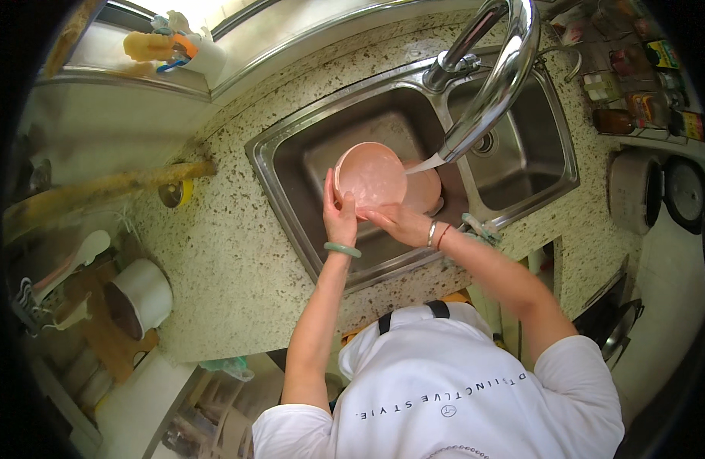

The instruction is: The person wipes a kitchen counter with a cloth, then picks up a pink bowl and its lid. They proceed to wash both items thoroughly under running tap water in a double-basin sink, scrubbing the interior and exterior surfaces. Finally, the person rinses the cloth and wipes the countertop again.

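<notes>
A pink bowl (pixel 371 172) is held tilted over the large left basin of a stainless steel sink (pixel 306 201), water wetting its inside. My left hand (pixel 340 215) grips its left rim, thumb on the near edge. My right hand (pixel 395 221) is at the bowl's near edge, its fingers partly hidden against the rim. From the chrome faucet (pixel 461 135) a stream of water (pixel 424 165) runs toward the bowl's right side. Behind and below lies another pink piece of dishware (pixel 426 186), partly covered by the bowl.
A crumpled cloth (pixel 481 228) lies on the sink's front rim. On the speckled countertop (pixel 232 258), a roll of yellow tape (pixel 176 193) sits at left. A white pot (pixel 140 295) stands farther left. Bottles and jars (pixel 645 109) crowd a rack at right, above a dark-mouthed pot (pixel 633 192).
</notes>
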